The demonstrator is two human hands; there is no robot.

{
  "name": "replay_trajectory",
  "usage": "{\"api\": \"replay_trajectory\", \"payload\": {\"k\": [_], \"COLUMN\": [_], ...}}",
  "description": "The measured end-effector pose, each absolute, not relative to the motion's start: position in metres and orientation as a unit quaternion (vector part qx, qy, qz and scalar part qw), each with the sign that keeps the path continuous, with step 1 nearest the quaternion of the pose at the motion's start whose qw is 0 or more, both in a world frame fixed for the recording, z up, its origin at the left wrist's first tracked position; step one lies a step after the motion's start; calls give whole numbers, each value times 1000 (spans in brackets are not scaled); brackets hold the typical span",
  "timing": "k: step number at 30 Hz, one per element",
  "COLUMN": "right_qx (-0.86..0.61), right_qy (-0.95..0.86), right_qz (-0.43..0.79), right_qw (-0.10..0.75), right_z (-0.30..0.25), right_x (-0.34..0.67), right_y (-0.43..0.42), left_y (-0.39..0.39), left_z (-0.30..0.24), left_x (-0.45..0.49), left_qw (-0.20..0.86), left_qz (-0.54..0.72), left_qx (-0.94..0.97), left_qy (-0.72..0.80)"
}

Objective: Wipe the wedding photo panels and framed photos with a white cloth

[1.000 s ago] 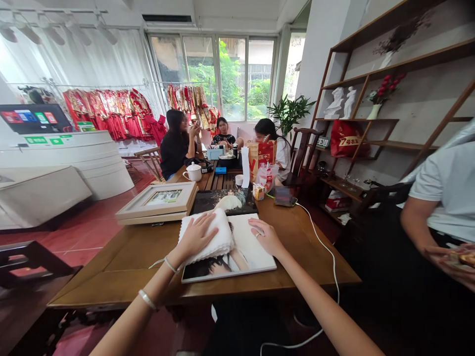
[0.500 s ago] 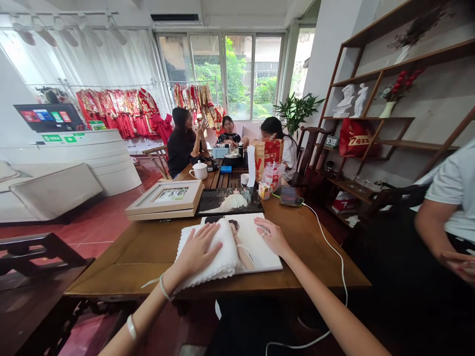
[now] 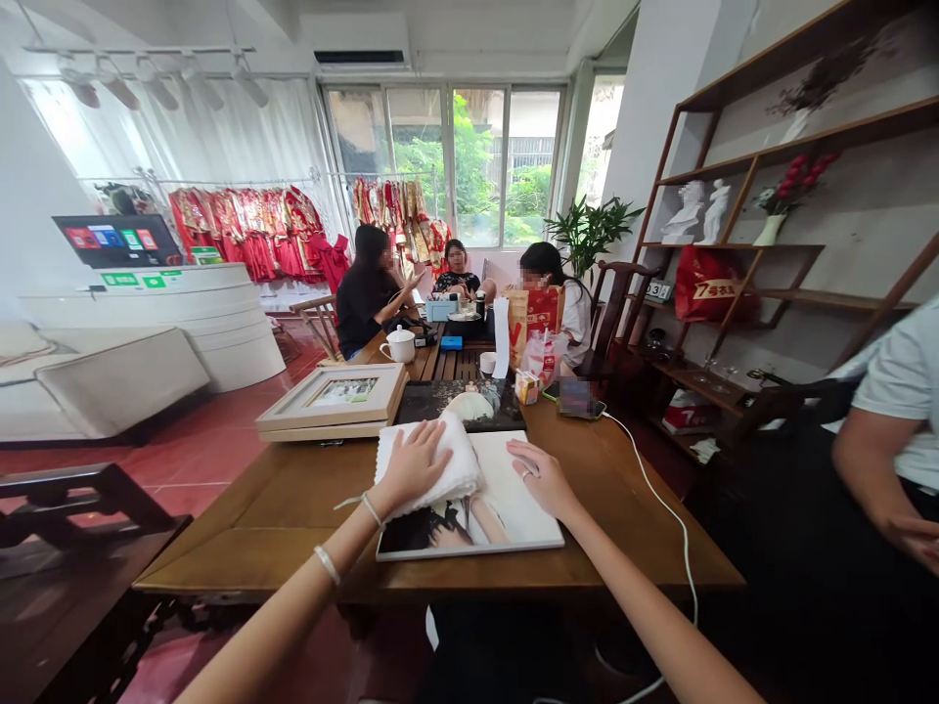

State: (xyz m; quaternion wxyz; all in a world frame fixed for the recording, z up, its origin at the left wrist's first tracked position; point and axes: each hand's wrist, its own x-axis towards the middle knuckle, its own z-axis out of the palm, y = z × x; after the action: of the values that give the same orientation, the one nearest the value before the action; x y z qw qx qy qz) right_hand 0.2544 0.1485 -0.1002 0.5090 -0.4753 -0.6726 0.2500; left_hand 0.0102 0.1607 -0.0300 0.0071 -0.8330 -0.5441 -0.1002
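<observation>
My left hand (image 3: 417,463) lies flat with its fingers spread on a white cloth (image 3: 456,452) with a scalloped edge. Beneath the cloth is a flat photo panel or album (image 3: 514,523) showing a portrait; the cloth hides its upper left part. My right hand (image 3: 541,479), wearing a ring, rests open on the pale right side of the same photo, fingers stretched forward. Just beyond lies a dark photo (image 3: 418,406) with a figure in a white dress. Light-coloured picture frames (image 3: 392,383) are stacked at its left.
The wooden table (image 3: 279,508) also bears a lidded white mug (image 3: 400,344), a small box (image 3: 526,387), a paper bag (image 3: 541,313) and a phone (image 3: 579,399) with a white cable (image 3: 660,479). Several people sit around it. Another person's arm (image 3: 872,455) is at right.
My left hand has slid the cloth away from me over the photo, baring its lower left part. My right hand stays on the right side. The view has tilted up slightly.
</observation>
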Motion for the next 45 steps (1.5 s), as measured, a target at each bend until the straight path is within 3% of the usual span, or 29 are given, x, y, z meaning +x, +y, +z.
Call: {"api": "replay_trajectory", "payload": {"k": [11,20,30,37,45], "right_qx": [-461,-460,-453,-467,-469], "right_qy": [-687,-699,-693,-688,-680], "right_qz": [245,233,230,223,228], "right_qw": [505,495,512,509,515], "right_z": [-95,-94,-92,-90,-90], "right_x": [259,257,254,254,253], "right_y": [147,147,147,146,146], "left_y": [72,133,210,200,144], "left_z": [-55,-32,-26,-29,-26], "left_x": [103,72,87,71,40], "left_qw": [39,18,10,-22,-64], "left_qz": [-161,-81,-109,-117,-117], "left_qx": [-796,-836,-901,-938,-932], "left_qy": [-582,-542,-420,-326,-336]}}
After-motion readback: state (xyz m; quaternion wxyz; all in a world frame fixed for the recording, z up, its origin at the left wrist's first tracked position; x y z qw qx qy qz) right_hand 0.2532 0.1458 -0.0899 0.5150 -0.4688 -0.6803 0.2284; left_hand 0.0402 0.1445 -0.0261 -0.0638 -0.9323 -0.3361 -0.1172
